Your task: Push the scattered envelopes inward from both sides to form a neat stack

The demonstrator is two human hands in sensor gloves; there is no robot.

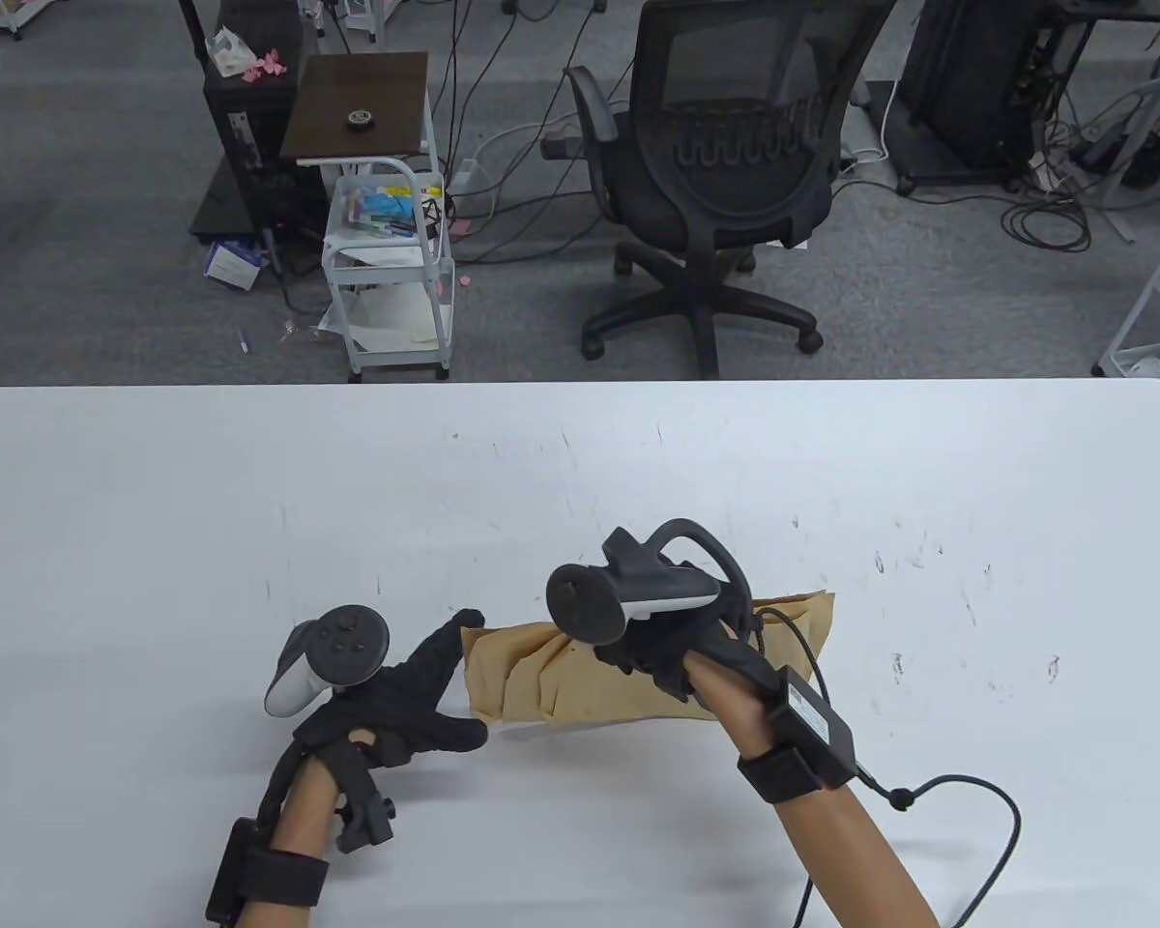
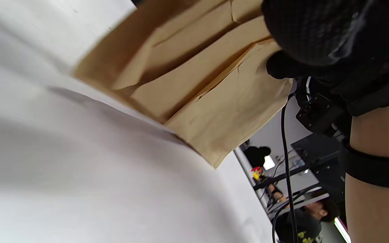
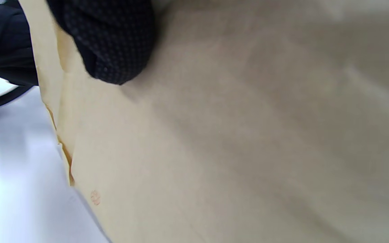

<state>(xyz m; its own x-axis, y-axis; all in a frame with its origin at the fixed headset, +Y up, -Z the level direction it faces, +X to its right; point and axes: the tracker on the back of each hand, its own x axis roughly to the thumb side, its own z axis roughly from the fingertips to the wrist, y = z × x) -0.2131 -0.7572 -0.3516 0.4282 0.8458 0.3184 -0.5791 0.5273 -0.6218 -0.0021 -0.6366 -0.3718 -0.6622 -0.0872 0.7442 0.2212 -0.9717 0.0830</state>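
Brown envelopes (image 1: 580, 681) flanked, left hand (image 1: 401, 710) splayed, right hand (image 1: 662, 657) atop

No text, label or number is legible anywhere in these views.

Your envelopes (image 1: 580, 677) lie overlapped on the table (image 1: 155, 503), toward its near edge. Your left hand (image 1: 387, 710) sits at their left end, fingertips touching it; your right hand (image 1: 662, 657) rests on top of them, toward the right.
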